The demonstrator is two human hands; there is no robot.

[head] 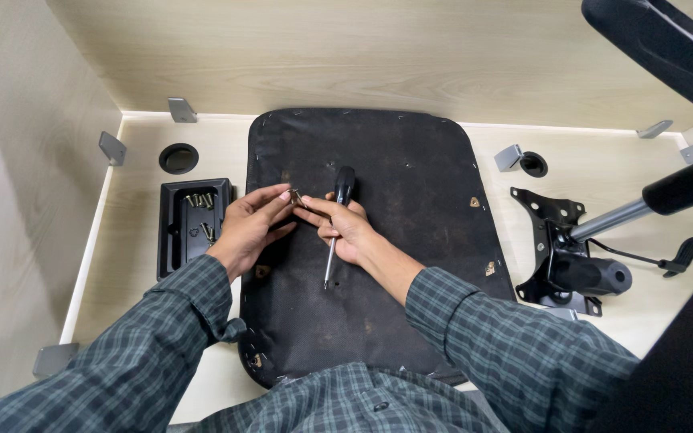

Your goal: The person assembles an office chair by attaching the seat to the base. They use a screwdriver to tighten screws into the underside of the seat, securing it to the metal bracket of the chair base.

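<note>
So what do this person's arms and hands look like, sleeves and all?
Both arms wear long sleeves of a dark green-grey checked shirt, the cuffs ending at the wrists. The left hand and right hand are bare: no gloves, and no rings or watch that I can see. A shirt button shows at the bottom edge.

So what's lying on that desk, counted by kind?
Seat pan: 1
Screwdriver, in the right hand: 1
Parts tray with screws: 1
Chair mechanism: 1
Small screw between both hands' fingertips, left hand: 1
Total: 5
</note>
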